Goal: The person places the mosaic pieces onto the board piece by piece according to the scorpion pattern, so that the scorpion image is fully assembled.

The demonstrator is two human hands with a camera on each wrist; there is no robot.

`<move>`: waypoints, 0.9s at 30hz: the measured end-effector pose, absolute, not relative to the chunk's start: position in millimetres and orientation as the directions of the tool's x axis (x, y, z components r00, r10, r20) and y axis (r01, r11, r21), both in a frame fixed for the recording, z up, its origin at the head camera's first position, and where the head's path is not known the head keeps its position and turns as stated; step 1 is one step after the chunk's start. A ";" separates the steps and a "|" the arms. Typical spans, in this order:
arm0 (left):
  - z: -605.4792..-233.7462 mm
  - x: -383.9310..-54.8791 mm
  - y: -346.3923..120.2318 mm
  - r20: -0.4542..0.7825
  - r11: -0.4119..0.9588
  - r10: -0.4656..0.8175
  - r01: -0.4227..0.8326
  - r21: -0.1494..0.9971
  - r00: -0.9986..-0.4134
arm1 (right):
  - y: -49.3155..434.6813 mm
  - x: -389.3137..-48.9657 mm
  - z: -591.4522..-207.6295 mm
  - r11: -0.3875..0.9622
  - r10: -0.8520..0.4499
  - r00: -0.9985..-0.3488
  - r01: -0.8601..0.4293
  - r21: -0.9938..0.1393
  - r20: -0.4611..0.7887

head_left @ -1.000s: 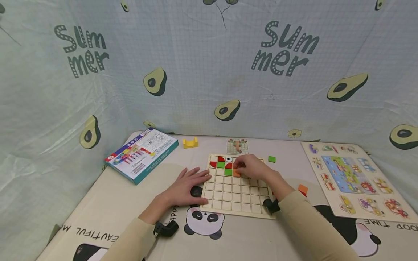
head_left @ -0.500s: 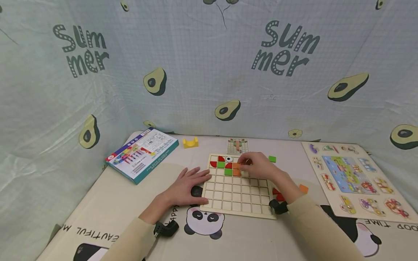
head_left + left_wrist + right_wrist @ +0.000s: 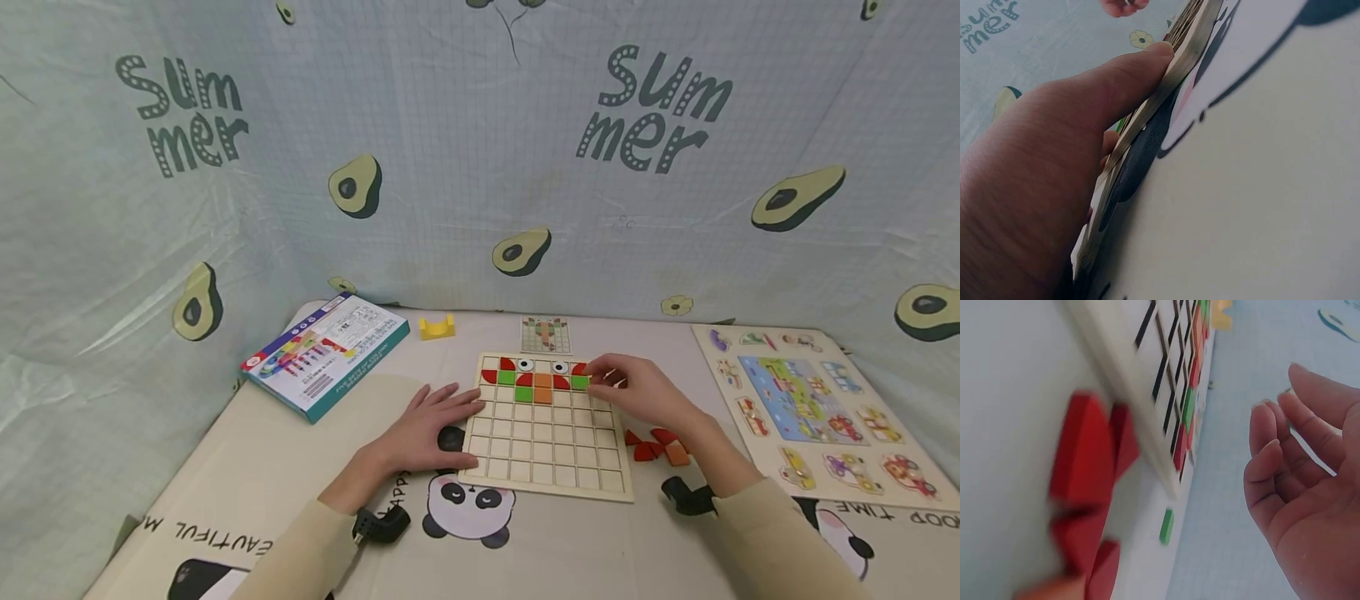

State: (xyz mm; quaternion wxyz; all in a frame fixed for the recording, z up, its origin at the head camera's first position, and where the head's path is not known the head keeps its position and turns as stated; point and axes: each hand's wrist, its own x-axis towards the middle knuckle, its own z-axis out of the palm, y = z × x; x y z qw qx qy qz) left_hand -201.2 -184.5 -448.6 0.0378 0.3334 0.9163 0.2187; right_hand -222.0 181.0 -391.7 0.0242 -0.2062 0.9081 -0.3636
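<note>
A wooden grid board (image 3: 543, 454) lies on the table, with red, green and orange pieces and two eye pieces in its far rows. My left hand (image 3: 431, 429) rests spread against the board's left edge; in the left wrist view its thumb (image 3: 1129, 81) presses on the board's rim. Over the board's far right corner hovers my right hand (image 3: 645, 387), its fingertips beside a green square (image 3: 580, 382). The right wrist view shows those fingers (image 3: 1263, 431) loosely bent with nothing between them. A loose green square (image 3: 1167, 526) lies on the table past the board's corner.
Loose red pieces (image 3: 645, 452) and an orange square (image 3: 677, 453) lie right of the board. A small pattern card (image 3: 545, 335) and a yellow arched block (image 3: 437, 327) are behind it. A boxed set (image 3: 326, 354) stands left, a picture puzzle board (image 3: 817, 417) right.
My right hand has moved right across the board, away from the orange squares, uncovering a second eye piece, red pieces and a green square. The left hand has stayed put.
</note>
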 end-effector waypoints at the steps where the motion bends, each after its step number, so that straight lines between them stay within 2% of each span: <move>1: -448.6 -201.2 -184.7 0.077 0.683 0.627 0.594 0.425 -0.775 | 184.8 -219.7 -391.6 0.652 -0.390 -0.914 -0.358 -0.668 0.109; 10: -449.2 -201.1 -186.1 0.075 0.682 0.630 0.596 0.424 -0.773 | 217.6 -200.7 -390.4 0.688 -0.342 -0.931 -0.342 -0.640 0.130; 27: -451.1 -200.7 -186.6 0.072 0.686 0.628 0.595 0.419 -0.775 | 269.8 -183.3 -404.6 0.732 -0.277 -0.959 -0.250 -0.634 0.059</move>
